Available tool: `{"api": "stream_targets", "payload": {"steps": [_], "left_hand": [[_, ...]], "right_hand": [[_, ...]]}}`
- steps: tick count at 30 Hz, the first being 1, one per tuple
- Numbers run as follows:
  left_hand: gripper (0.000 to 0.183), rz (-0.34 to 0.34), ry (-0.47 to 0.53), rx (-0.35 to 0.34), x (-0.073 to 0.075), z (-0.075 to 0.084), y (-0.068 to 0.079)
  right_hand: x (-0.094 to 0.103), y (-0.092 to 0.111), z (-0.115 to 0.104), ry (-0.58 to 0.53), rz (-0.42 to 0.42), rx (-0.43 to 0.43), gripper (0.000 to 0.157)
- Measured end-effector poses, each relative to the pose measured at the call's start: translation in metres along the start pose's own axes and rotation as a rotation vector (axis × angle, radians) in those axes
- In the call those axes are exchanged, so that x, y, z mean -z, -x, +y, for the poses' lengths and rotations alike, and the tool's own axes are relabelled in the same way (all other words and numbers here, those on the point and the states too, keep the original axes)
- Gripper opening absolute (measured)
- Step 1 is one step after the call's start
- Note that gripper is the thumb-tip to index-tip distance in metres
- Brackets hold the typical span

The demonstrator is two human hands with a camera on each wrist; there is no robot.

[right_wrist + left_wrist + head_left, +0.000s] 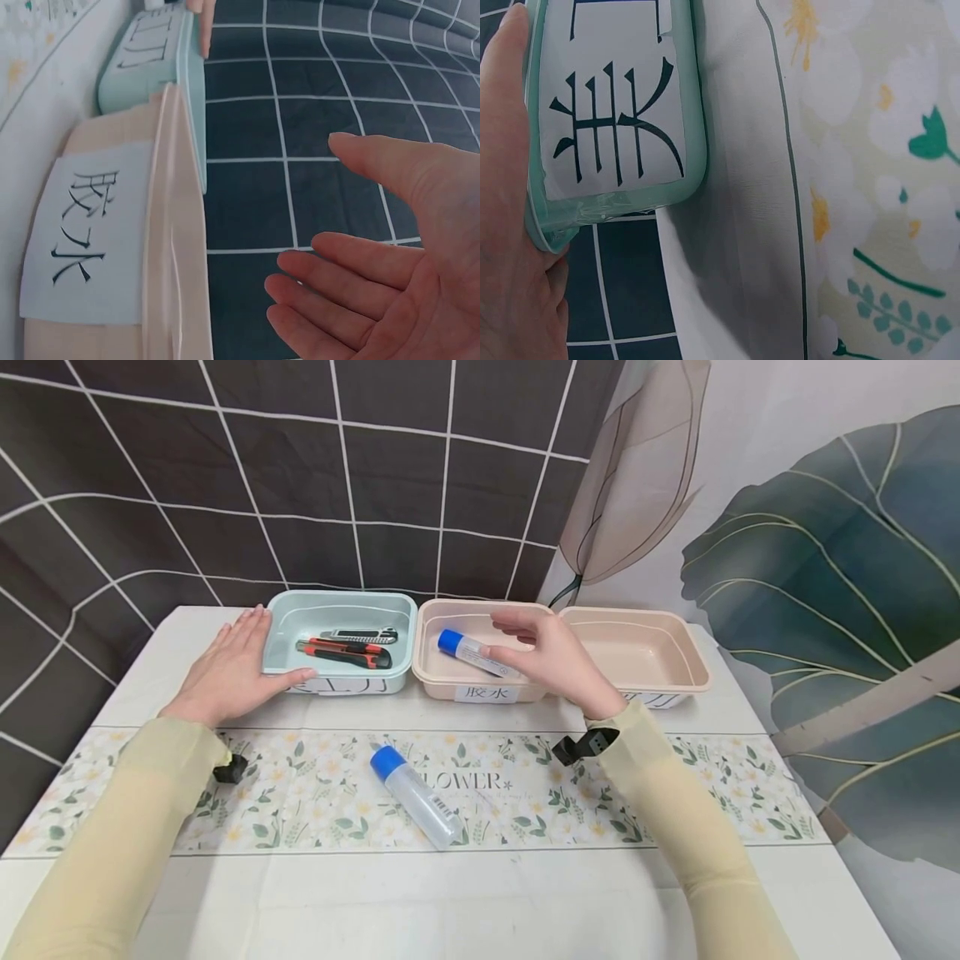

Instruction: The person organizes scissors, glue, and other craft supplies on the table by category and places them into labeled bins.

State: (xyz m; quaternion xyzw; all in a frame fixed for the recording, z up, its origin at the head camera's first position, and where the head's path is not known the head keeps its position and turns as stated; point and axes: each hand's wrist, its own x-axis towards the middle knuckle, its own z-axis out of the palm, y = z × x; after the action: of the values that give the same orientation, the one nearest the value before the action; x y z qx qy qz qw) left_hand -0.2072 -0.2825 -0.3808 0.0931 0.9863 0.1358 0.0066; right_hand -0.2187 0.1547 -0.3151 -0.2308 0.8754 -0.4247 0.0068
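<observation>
My left hand [234, 670] rests against the left end of a light-blue bin [341, 685], its thumb along the front rim. Inside that bin lie black-and-red utility knives [348, 652] and a grey one. Over the middle pink bin [423, 672] hovers my right hand [551, 656], fingers spread and nothing held. Below it a blue-capped glue bottle [472, 652] lies in the bin, partly behind the thumb. A second glue bottle [418, 797], clear with a blue cap, lies on the tablecloth in front. In the right wrist view the right hand [375, 277] has a bare palm.
A second pink bin [637, 652] stands at the right end of the row, with a label partly hidden by the right wrist. The bins stand side by side before a dark gridded cloth [300, 468]. A flowered band [315, 793] crosses the white tablecloth.
</observation>
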Motion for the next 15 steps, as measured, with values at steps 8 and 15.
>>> {"api": "stream_targets", "payload": {"steps": [8, 15], "left_hand": [[0.12, 0.003, 0.0, -0.003, 0.001, 0.0, -0.001], [0.12, -0.001, 0.0, -0.003, 0.001, 0.0, 0.0]], "right_hand": [[-0.004, 0.01, -0.005, 0.002, -0.026, 0.017, 0.058], [-0.01, 0.019, -0.01, -0.011, -0.028, 0.052, 0.059]]}}
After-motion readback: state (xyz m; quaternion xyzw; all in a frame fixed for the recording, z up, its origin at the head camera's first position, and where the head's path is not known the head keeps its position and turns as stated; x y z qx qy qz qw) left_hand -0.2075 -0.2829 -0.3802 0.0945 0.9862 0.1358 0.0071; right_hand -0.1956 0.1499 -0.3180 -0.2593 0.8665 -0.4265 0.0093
